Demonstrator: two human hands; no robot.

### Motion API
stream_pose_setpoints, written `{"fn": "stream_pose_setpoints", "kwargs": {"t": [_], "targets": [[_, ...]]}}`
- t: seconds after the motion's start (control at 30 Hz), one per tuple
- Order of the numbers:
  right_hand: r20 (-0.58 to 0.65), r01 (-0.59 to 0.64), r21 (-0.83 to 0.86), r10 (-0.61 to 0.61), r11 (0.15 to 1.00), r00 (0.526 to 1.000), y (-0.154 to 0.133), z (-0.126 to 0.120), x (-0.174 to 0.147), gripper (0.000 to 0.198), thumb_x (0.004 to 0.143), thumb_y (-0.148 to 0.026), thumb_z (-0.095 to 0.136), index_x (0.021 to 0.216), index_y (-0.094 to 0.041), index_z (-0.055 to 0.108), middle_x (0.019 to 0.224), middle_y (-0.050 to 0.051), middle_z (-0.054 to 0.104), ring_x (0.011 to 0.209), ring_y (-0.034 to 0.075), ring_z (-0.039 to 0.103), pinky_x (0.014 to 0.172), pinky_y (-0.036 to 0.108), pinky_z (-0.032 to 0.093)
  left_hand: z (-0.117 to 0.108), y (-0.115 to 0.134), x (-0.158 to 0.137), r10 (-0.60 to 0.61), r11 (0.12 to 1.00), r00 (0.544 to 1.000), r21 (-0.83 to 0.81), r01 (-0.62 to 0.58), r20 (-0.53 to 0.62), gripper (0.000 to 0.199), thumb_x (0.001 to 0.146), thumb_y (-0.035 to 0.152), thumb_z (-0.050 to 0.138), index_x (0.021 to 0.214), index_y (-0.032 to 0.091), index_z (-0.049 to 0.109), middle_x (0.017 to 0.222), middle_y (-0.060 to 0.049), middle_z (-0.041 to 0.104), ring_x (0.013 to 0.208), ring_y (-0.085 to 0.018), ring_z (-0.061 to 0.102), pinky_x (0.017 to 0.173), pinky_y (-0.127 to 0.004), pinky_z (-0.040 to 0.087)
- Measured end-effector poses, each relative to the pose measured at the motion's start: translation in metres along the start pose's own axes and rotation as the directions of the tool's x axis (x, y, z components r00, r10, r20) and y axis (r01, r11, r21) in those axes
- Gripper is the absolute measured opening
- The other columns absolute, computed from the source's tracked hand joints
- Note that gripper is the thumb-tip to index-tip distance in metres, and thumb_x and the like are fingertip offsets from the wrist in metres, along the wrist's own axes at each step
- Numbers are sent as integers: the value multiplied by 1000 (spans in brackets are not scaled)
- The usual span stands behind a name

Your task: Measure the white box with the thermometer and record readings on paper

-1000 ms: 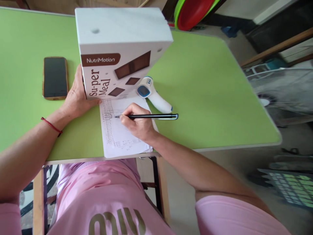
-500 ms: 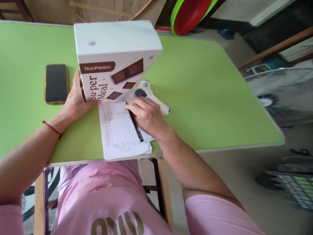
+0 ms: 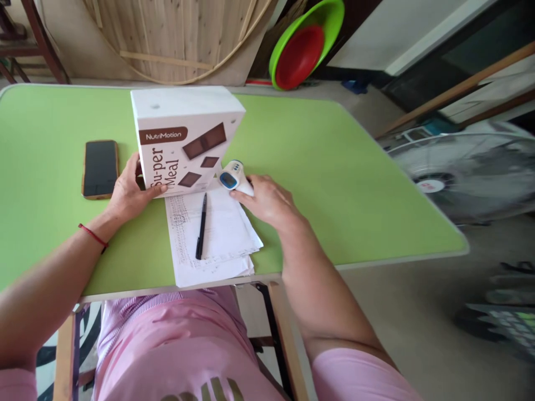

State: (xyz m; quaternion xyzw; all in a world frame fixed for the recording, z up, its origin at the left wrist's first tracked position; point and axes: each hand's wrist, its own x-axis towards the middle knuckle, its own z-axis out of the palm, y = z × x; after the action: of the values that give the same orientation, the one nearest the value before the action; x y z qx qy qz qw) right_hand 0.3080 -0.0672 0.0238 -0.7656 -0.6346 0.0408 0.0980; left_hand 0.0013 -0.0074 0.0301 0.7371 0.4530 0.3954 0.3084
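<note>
My left hand [image 3: 132,189] grips the lower left edge of a white box [image 3: 188,142] printed "NutriMotion Su-per Meal"; its thumb lies on the front face and its other fingers are partly hidden behind the side. The box stands upright at the far end of some written papers [image 3: 221,223]. Closed round the handle of a white and blue infrared thermometer [image 3: 236,177] is my right hand [image 3: 270,201], just right of the box. A black pen [image 3: 202,228] lies on the papers between my hands.
A phone in a brown case [image 3: 100,170] lies left of the box on the green table [image 3: 334,184]. Beyond the table are green and red basins [image 3: 298,55] and a round wooden panel [image 3: 175,33]. A fan [image 3: 434,184] stands off the right edge.
My right hand has let go of the pen, which now lies on the papers, and has taken hold of the thermometer. My left hand stays on the box. The camera view has shifted.
</note>
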Motion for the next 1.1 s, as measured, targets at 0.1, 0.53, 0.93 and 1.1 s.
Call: {"fn": "stream_pose_setpoints", "kwargs": {"t": [0.1, 0.53, 0.93, 1.1], "targets": [[-131, -30, 148, 50, 988, 990, -7, -4, -1, 27, 77, -37, 71, 96, -18, 65, 95, 13, 69, 89, 30, 66, 79, 47, 54, -2, 5, 0, -28, 998, 1000, -64, 27, -14, 71, 68, 59, 83, 120, 20, 55, 119, -11, 69, 107, -33, 68, 89, -46, 60], [139, -44, 970, -404, 237, 904, -76, -1, -60, 24, 77, -41, 69, 73, -21, 56, 64, -3, 56, 58, 12, 52, 54, 30, 44, -5, 23, -8, -195, 979, 979, -51, 197, 53, 59, 70, 70, 73, 99, 21, 60, 105, -11, 73, 97, -32, 69, 82, -46, 58], [173, -86, 962, -332, 261, 927, -85, -1, -53, 32, 73, -50, 71, 72, -21, 58, 61, -3, 57, 57, 13, 51, 55, 31, 42, -6, 20, -6, -52, 999, 993, -3, 52, 102, 55, 78, 74, 64, 101, 24, 63, 101, -7, 74, 91, -31, 70, 77, -44, 58], [155, -73, 967, -337, 244, 929, -85, -1, -52, 31, 73, -50, 71, 71, -21, 58, 60, -3, 58, 56, 12, 52, 54, 30, 43, -7, 18, -5, -44, 999, 994, 11, 43, 103, 56, 78, 76, 63, 98, 24, 63, 92, -6, 74, 83, -30, 70, 70, -42, 58]]}}
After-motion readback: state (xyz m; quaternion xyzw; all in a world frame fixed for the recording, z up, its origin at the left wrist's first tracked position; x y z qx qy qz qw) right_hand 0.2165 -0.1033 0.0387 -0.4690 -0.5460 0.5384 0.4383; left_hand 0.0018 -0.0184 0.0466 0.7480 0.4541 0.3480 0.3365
